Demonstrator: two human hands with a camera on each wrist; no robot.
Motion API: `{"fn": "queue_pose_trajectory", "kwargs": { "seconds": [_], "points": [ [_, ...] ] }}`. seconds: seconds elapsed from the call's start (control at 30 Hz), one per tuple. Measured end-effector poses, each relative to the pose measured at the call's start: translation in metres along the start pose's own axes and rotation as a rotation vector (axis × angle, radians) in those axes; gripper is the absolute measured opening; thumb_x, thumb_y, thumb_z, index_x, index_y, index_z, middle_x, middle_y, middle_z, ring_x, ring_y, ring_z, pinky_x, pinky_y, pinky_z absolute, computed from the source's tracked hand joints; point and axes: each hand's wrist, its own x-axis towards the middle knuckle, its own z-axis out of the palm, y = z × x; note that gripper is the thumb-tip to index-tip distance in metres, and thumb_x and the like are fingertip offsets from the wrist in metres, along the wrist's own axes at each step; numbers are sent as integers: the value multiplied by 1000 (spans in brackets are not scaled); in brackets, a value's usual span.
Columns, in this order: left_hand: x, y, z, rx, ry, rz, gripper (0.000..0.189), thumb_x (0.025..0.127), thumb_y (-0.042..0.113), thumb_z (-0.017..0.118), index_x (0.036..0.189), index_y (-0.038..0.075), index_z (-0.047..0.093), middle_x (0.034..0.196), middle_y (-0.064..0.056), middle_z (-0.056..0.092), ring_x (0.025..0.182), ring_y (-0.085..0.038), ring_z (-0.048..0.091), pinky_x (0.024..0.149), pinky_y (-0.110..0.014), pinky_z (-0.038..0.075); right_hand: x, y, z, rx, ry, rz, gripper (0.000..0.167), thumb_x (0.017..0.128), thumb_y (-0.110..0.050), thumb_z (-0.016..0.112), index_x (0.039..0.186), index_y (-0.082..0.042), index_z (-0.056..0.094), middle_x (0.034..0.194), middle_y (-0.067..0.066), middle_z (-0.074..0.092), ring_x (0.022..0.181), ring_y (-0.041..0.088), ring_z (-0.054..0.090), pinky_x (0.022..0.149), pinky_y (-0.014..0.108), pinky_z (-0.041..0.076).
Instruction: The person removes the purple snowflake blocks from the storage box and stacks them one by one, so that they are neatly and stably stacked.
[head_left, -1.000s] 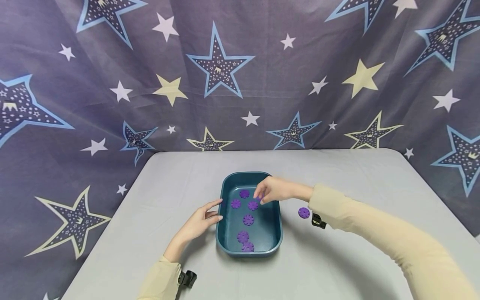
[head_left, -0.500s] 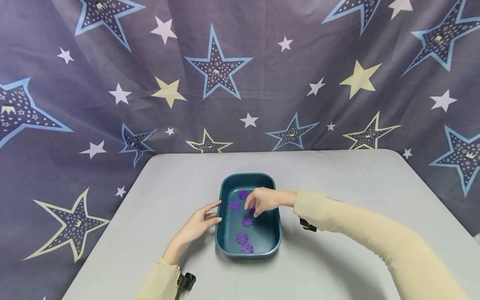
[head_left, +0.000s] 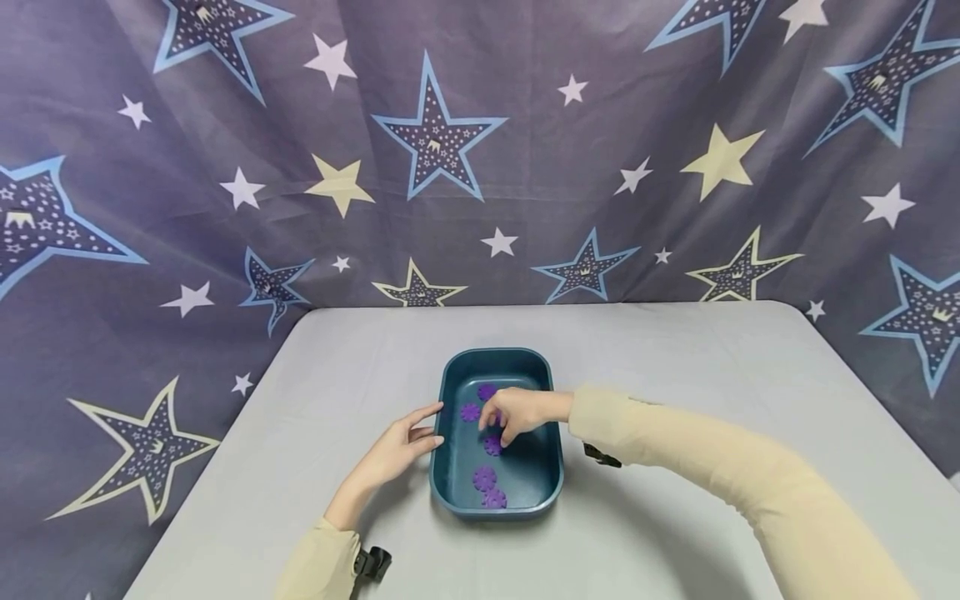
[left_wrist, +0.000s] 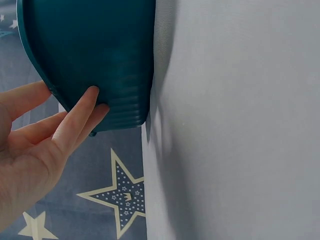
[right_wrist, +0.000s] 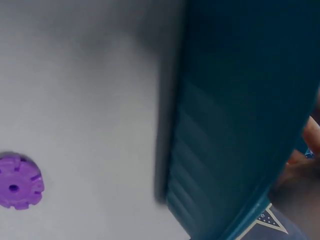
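Observation:
A deep teal tray [head_left: 536, 475] with rounded corners holds several purple notched discs [head_left: 484, 478]. My left hand [head_left: 393, 450] is at its left side; in the left wrist view, straight fingers [left_wrist: 75, 122] touch the outer wall and rim. Inside the tray, my right hand [head_left: 525, 408] reaches down with bent, spread fingers. Its thumb tip overlaps the edge of a purple disc [head_left: 492, 447] near the middle, while another disc is partly hidden behind the hand. The right wrist view shows only part of that hand [right_wrist: 295, 187], dark and blurred, beyond the tray wall [right_wrist: 225, 130].
One more purple disc [right_wrist: 20, 182] lies on the table outside the tray, seen in the right wrist view. The pale grey tablecloth [head_left: 675, 350] reaches back to a purple-grey star-patterned curtain [head_left: 517, 167].
My right hand has moved left and toward me inside the tray, lowering to the middle disc. The left hand has stayed at the tray's left side, and the tray has not shifted.

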Motion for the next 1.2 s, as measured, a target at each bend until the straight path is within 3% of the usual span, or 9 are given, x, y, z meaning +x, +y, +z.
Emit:
{"fn": "queue_pose_trajectory", "kwargs": {
  "seconds": [0.17,0.43,1.2],
  "points": [
    [0,1,0,-4,0,-15,54,86,11,56,134,0,34,138,-23,29,116,-38,43,92,-42,40,4,1,6,-6,-3,35,34,69,-2,73,102,-6,65,98,10,61,86,21,59,74,22,48],
    [1,2,1,-7,-15,17,55,87,12,56,134,-2,33,138,-24,29,116,-39,42,93,-43,39,7,2,13,-44,-2,65,38,68,-2,74,104,-8,64,98,7,59,87,19,57,73,21,47],
    [0,2,0,12,8,-11,54,86,11,57,134,0,35,139,-22,29,116,-38,43,93,-44,38,6,10,22,-103,23,16,36,66,0,75,100,-7,64,85,3,48,70,10,48,65,16,42]
  ]
}}
